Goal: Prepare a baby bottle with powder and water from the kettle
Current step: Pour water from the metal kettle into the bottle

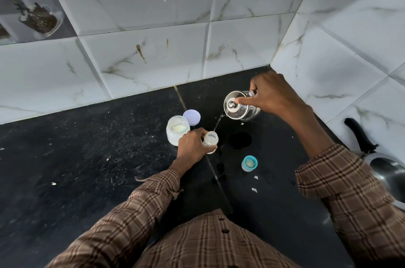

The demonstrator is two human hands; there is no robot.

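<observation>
On the dark stone counter (87, 158), far left of the action, stands an open powder jar (177, 130), pale powder showing inside, its lilac lid (192, 117) lying flat just behind it. Next along, the left hand (192, 147) wraps around the baby bottle (211, 138), fingers curled on the near side and thumb tucked low, holding it upright on the counter with the mouth open to the stream. That bottle looks like thin, light plastic, easy to tip while near-empty, so a grip low around the body, pressing it down onto the counter, seems the right hold. A thin stream of water (218, 123) runs from the spout down into the bottle's mouth. To the right, the right hand (271, 94) closes on the handle of a small steel kettle (240, 106), tilted toward the bottle, with a fingertip reaching onto the lid by its knob, likely to stop the loose lid sliding off. Polished steel will be slick and possibly hot, so the handle is the place to hold. A wet patch (240, 140) glistens beside the bottle, and nearer the person sits the teal bottle cap (249, 163). Far right, a bigger steel vessel with a black handle (381, 169) peeks in at the frame edge.
</observation>
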